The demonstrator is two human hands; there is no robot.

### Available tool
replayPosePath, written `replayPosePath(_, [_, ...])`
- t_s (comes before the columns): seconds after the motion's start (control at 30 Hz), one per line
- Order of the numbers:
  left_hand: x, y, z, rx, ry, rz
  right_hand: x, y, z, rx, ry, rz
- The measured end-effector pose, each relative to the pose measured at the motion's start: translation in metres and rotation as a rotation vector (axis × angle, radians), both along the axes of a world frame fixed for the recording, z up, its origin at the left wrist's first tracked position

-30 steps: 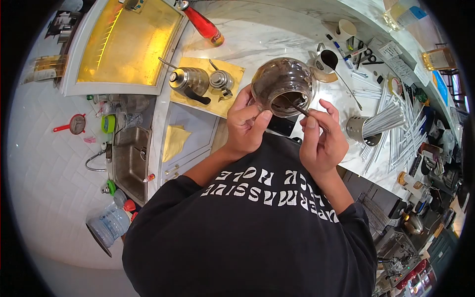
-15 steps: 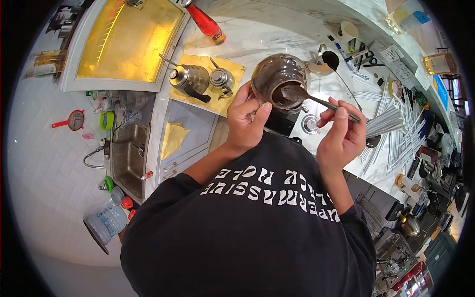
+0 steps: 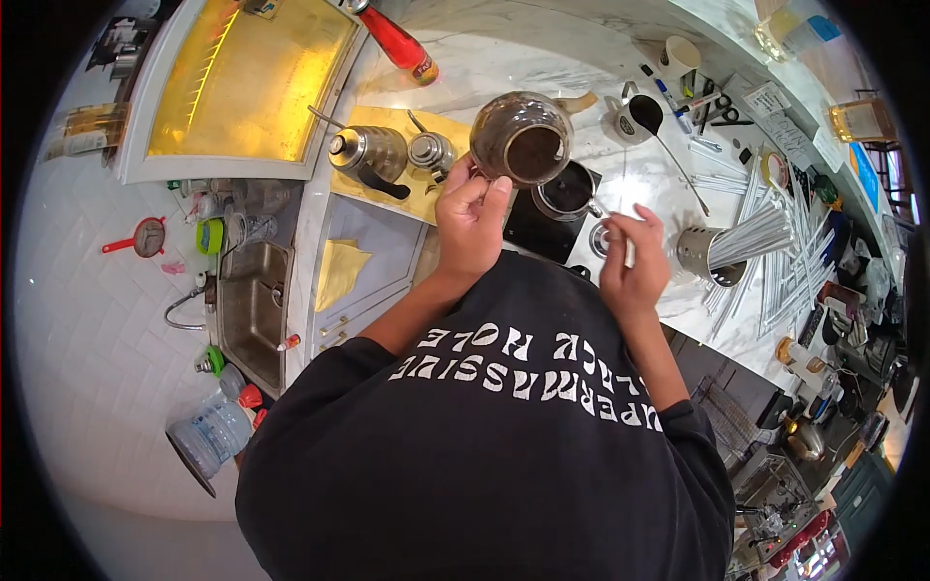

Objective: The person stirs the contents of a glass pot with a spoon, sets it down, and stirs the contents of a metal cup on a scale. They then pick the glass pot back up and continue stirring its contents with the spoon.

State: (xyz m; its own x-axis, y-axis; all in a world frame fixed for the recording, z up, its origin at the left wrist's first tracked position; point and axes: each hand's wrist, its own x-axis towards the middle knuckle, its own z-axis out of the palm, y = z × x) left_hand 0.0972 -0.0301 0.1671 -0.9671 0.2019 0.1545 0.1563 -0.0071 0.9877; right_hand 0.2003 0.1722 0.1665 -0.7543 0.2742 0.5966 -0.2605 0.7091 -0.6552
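Observation:
My left hand [image 3: 475,218] grips a round glass coffee pot [image 3: 499,126] with a wooden handle [image 3: 578,103]. Its mouth faces me, and dark brown contents show inside. My right hand [image 3: 635,257] hovers over the counter with bent fingers and a gap between thumb and fingers, no spoon visible in it. Close to its fingertips lies a small round glass lid [image 3: 600,241]. Just beyond the pot, a vessel with dark contents [image 3: 565,191] stands on a black scale [image 3: 535,232]. Nearby is a metal pitcher [image 3: 632,121] with a long-handled spoon [image 3: 683,172] against it.
A gooseneck kettle [image 3: 371,155] and a smaller metal pot [image 3: 431,152] stand on a yellow cloth [image 3: 387,121]. To the right, a perforated metal holder [image 3: 699,250] holds wrapped straws, with more strewn around. A red bottle [image 3: 397,45] lies farther back; a sink [image 3: 254,315] is left.
The glass pot has moved left and slightly nearer, uncovering the vessel on the scale. My right hand has drawn down and left, and the spoon is gone from its fingers.

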Motion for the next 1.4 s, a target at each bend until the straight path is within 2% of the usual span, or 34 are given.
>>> replayPosePath(0.03, [0.001, 0.000, 0.001, 0.000, -0.005, -0.008, 0.001, 0.001, 0.005, -0.009, 0.012, -0.028])
replayPosePath(0.2, [0.003, -0.002, 0.000, -0.013, 0.068, -0.040, 0.002, -0.004, 0.044, -0.479, 0.165, -0.146])
replayPosePath(0.33, [0.007, -0.003, 0.008, 0.004, 0.109, -0.145, 0.002, -0.006, 0.063, -0.392, 0.262, 0.001])
replayPosePath(0.43, [0.010, 0.000, 0.017, 0.017, 0.180, -0.213, -0.005, -0.014, 0.065, -0.252, 0.236, 0.075])
replayPosePath(0.67, [0.015, -0.006, 0.020, 0.046, 0.224, -0.286, -0.007, -0.021, 0.065, -0.083, 0.152, 0.098])
replayPosePath(0.8, [0.017, -0.005, 0.023, 0.050, 0.235, -0.289, -0.006, -0.023, 0.059, -0.089, 0.146, 0.121])
replayPosePath(1.03, [0.017, -0.005, 0.021, 0.032, 0.244, -0.299, -0.005, -0.022, 0.057, -0.181, 0.124, 0.077])
replayPosePath(1.17, [0.017, -0.002, 0.022, 0.037, 0.206, -0.270, -0.001, -0.030, 0.069, -0.551, 0.030, -0.025])
replayPosePath(1.4, [0.014, -0.002, 0.006, 0.022, 0.096, -0.158, -0.002, -0.017, 0.075, -0.705, 0.118, -0.090])
